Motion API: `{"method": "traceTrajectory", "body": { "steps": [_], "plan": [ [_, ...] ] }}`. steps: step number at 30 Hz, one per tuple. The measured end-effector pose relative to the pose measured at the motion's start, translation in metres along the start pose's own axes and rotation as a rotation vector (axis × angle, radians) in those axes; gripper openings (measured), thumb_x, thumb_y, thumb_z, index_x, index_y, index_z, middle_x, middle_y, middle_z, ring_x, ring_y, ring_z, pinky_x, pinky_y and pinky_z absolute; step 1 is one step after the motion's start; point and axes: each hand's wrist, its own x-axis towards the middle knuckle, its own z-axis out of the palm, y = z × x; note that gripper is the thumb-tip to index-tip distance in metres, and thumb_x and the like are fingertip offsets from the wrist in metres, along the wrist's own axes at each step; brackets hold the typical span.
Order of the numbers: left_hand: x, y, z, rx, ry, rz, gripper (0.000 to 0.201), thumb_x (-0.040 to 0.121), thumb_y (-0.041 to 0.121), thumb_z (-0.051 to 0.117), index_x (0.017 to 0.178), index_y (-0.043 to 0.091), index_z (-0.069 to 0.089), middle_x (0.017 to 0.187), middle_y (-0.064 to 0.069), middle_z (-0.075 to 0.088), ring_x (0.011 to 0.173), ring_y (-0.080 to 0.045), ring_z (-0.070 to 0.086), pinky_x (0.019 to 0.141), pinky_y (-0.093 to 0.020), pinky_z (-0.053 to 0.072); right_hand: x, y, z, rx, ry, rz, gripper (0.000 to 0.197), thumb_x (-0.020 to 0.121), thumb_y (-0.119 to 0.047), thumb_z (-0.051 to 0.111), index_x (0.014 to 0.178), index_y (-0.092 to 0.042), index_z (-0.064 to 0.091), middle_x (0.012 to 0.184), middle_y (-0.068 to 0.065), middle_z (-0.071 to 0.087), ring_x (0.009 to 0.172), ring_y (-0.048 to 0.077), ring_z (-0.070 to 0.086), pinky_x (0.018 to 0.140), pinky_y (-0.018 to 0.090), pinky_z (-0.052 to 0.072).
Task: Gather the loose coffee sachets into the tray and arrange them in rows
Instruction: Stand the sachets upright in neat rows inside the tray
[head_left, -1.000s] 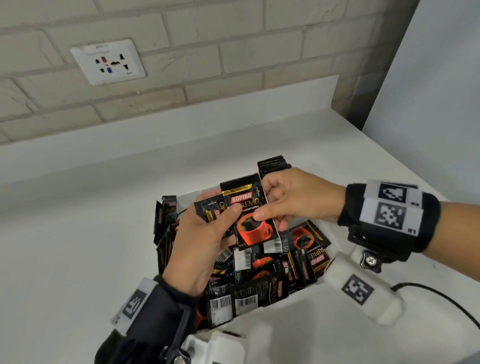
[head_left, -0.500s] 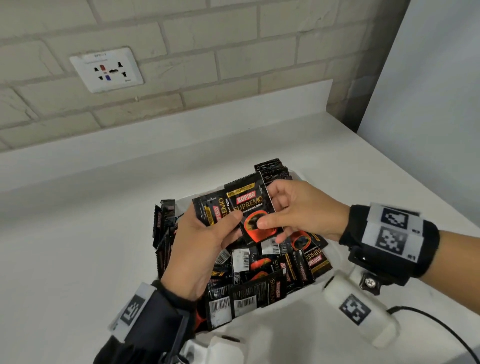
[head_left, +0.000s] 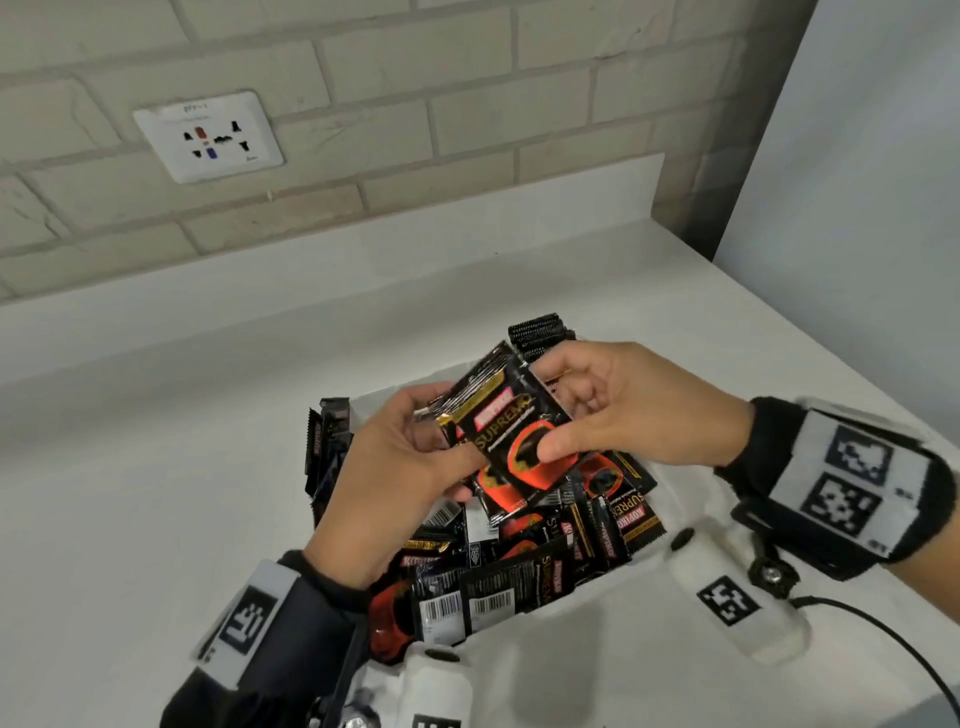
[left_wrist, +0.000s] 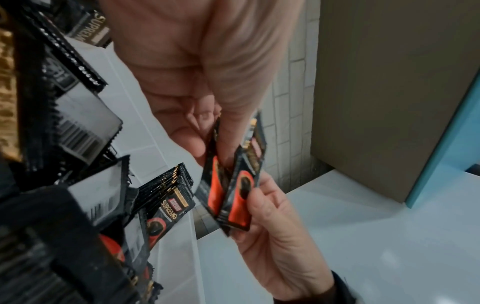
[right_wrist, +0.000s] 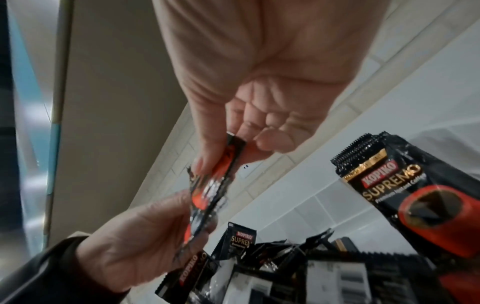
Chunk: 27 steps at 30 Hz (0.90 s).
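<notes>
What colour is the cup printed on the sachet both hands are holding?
Orange-red, on a black sachet with gold lettering. The head view shows it best.

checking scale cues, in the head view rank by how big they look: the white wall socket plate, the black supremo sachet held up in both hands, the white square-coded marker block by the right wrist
1. Black Supremo sachet, nearest the camera, so it looks bigger.
2 and 3. White wall socket plate and white marker block: too alike to rank.

Even soft light, motion blur, wide-angle distortion
</notes>
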Motion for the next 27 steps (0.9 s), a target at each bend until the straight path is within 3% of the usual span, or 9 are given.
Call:
{"method": "traceTrajectory", "body": {
  "steps": [4, 6, 9, 14, 18, 19, 21, 24, 27],
  "plan": [
    [0.0, -0.001, 0.003, -0.03, 0.001, 0.029, 0.031, 0.076, -0.005, 0.063, 0.099, 0.015, 0.056, 0.064, -0.005, 0.07, 0.051, -0.009, 0.063, 0.048, -0.017, 0.051, 0.004, 0.005, 0.009, 0.046, 0.041, 0.066, 0.043, 0.071, -0.011, 0.076, 0.097, -0.033, 0.049, 0.065, -0.004, 0.06, 0.053, -0.001, 0.056, 0.055, 0.02, 0.048],
    [0.0, -0.005, 0.003, -0.089, -0.005, 0.015, 0.025, 0.078, 0.001, 0.06, 0.101, 0.011, 0.057, 0.071, -0.007, 0.072, 0.058, -0.012, 0.067, 0.05, -0.018, 0.053, 0.005, 0.007, 0.012, 0.045, 0.069, 0.08, 0.046, 0.071, -0.012, 0.076, 0.097, -0.036, 0.046, 0.068, -0.003, 0.06, 0.052, -0.001, 0.056, 0.051, 0.016, 0.046],
    [-0.002, -0.006, 0.005, -0.16, -0.003, 0.013, 0.032, 0.073, 0.017, 0.058, 0.103, 0.01, 0.061, 0.078, -0.005, 0.073, 0.067, -0.011, 0.069, 0.053, -0.018, 0.054, 0.005, 0.009, 0.016, 0.046, 0.11, 0.11, 0.05, 0.072, -0.015, 0.075, 0.102, -0.038, 0.042, 0.076, 0.0, 0.058, 0.054, -0.001, 0.056, 0.051, 0.015, 0.047],
    [-0.006, -0.004, 0.008, -0.11, -0.011, 0.069, 0.037, 0.066, 0.03, 0.061, 0.101, 0.018, 0.062, 0.087, -0.001, 0.074, 0.078, -0.012, 0.069, 0.066, -0.025, 0.058, 0.003, 0.011, 0.022, 0.074, 0.127, 0.138, 0.061, 0.077, -0.016, 0.071, 0.126, -0.02, 0.037, 0.073, 0.002, 0.052, 0.046, -0.004, 0.053, 0.047, 0.011, 0.044],
    [-0.003, -0.004, 0.012, -0.029, 0.068, 0.127, 0.027, 0.066, 0.014, 0.065, 0.093, 0.018, 0.062, 0.078, 0.004, 0.074, 0.071, -0.008, 0.069, 0.066, -0.026, 0.058, 0.002, 0.013, 0.023, 0.002, 0.091, 0.122, 0.068, 0.075, -0.021, 0.073, 0.131, -0.017, 0.035, 0.085, 0.01, 0.06, 0.058, 0.003, 0.056, 0.058, 0.019, 0.05],
    [-0.001, -0.003, 0.012, 0.0, 0.083, 0.141, 0.025, 0.069, 0.008, 0.066, 0.091, 0.019, 0.061, 0.077, 0.005, 0.074, 0.07, -0.008, 0.069, 0.066, -0.026, 0.058, 0.001, 0.011, 0.021, -0.068, 0.083, 0.106, 0.071, 0.073, -0.026, 0.074, 0.132, -0.019, 0.035, 0.09, 0.006, 0.061, 0.065, 0.004, 0.057, 0.063, 0.021, 0.05],
    [0.005, 0.0, 0.013, 0.052, 0.095, 0.169, 0.027, 0.072, 0.0, 0.066, 0.089, 0.02, 0.061, 0.075, 0.006, 0.073, 0.071, -0.01, 0.068, 0.07, -0.029, 0.057, 0.001, 0.002, 0.008, -0.2, 0.131, 0.062, 0.071, 0.071, -0.035, 0.073, 0.131, -0.027, 0.036, 0.099, -0.007, 0.056, 0.078, 0.002, 0.055, 0.068, 0.015, 0.047],
    [0.014, 0.011, 0.02, 0.121, 0.085, 0.234, 0.03, 0.076, -0.005, 0.066, 0.085, 0.023, 0.061, 0.071, 0.008, 0.071, 0.071, -0.009, 0.067, 0.073, -0.028, 0.056, 0.006, -0.022, -0.02, -0.294, 0.179, -0.073, 0.058, 0.073, -0.031, 0.071, 0.123, -0.037, 0.043, 0.105, -0.014, 0.052, 0.087, 0.0, 0.053, 0.071, 0.011, 0.043],
    [0.024, 0.023, 0.032, 0.203, 0.032, 0.318, 0.031, 0.077, -0.005, 0.067, 0.083, 0.025, 0.06, 0.074, 0.009, 0.069, 0.07, -0.003, 0.066, 0.068, -0.018, 0.055, 0.014, -0.037, -0.035, -0.513, 0.116, -0.187, 0.034, 0.078, -0.019, 0.07, 0.109, -0.028, 0.06, 0.09, -0.016, 0.06, 0.078, 0.002, 0.056, 0.073, 0.011, 0.041]
  ]
}}
